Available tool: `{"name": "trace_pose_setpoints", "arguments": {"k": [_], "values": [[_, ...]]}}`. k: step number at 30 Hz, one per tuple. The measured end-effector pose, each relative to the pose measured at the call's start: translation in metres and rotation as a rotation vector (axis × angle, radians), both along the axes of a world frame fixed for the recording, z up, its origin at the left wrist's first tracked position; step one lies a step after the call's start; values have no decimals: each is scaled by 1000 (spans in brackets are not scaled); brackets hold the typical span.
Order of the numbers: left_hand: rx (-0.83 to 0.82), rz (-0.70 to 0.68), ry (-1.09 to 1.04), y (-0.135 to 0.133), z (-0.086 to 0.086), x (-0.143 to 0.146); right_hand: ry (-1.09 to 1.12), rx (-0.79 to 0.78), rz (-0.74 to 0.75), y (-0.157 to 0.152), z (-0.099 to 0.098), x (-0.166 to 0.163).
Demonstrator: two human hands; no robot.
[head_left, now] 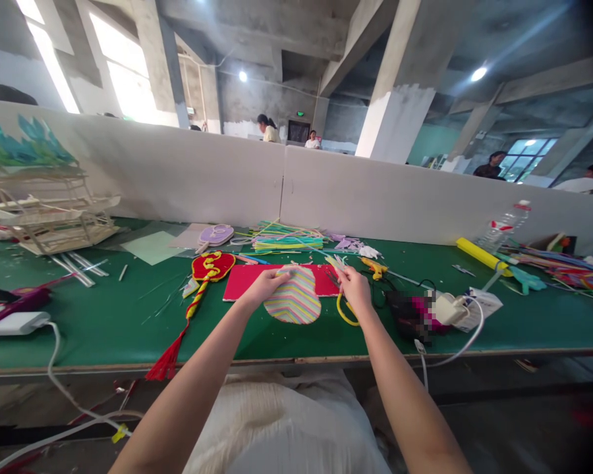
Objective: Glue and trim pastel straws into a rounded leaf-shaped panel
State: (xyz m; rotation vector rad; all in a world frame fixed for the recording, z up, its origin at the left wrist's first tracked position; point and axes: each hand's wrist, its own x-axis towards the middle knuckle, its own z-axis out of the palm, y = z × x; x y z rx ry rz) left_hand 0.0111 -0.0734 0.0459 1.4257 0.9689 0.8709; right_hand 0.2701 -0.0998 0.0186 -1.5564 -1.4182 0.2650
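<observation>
My left hand [271, 283] pinches the upper left edge of a flat, rounded piece with wavy stripes [294, 297] in yellow, pink and grey. This striped piece is held above a red board [242, 280] on the green table. To its right, my right hand [356, 288] is closed on a thin pale strip [337, 263]; the fingers partly hide it. Just below that hand shows a yellow loop [344, 313], and I cannot tell whether the hand touches it. A red fan-shaped ornament [213, 265] with yellow trim, a twisted handle and a red tassel [168, 355] lies left.
Behind my hands lie bundled coloured strips [289, 237] and a purple fan-shaped piece [216, 234]. An orange-yellow glue gun [374, 268], a power strip [479, 309] with cables, and a plastic bottle [507, 224] are on the right. A white rack [54, 217] stands left; a pale partition [346, 191] runs behind.
</observation>
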Motion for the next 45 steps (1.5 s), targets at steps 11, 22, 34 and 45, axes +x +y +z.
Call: {"name": "trace_pose_setpoints", "arguments": {"k": [11,22,34,45], "values": [[7,-13,-14,-1,0,-1,-56,141,435,-27,31,-54],[-15,-8,-46,-4,3,-1,72,48,404,-28,24,-54],[12,18,-154,2,-9,5,343,-92,389,-23,4,-67],[34,-87,-256,5,-12,-6,493,-61,326,-12,-5,-66]]}}
